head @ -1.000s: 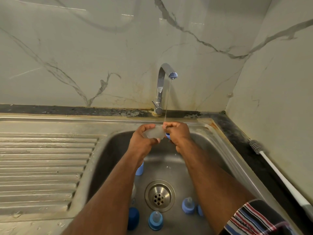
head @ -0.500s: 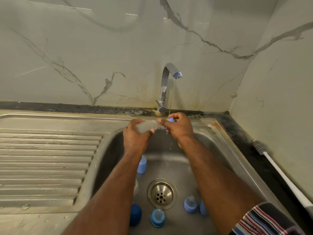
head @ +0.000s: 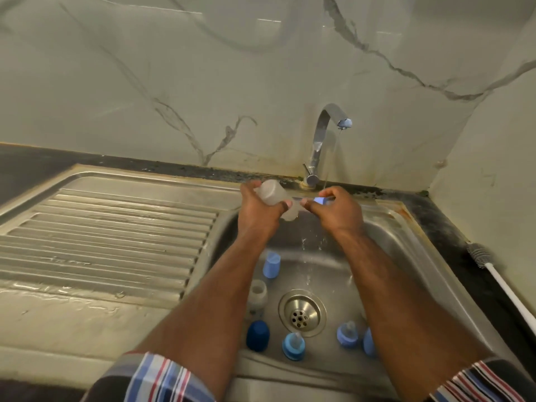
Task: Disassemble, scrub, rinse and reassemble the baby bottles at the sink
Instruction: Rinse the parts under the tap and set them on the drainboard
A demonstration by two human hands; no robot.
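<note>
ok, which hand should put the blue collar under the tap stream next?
Right. The right hand already pinches the small blue plastic collar just below the chrome tap's thin stream. The left hand grips the clear plastic bottle, off to the side.

- The stainless steel sink [head: 429, 256] is set into a dark countertop [head: 452, 227] that runs along the marble wall.
- On the basin floor, round the drain strainer [head: 301, 313]: a light blue cap [head: 271, 265] at the back left, a clear bottle part [head: 257, 295] just in front of it, a dark blue cap [head: 257, 335] — nearer still.
- Front of the drain stands a blue collar with its teat [head: 293, 346]; to its right another blue collar with teat [head: 347, 337], and a further blue piece [head: 369, 342] partly hidden behind a forearm.
- The ribbed draining board [head: 110, 236] on the left is wet.
- A bottle brush [head: 493, 274] lies on the countertop at the right — white handle, grey bristles.
</note>
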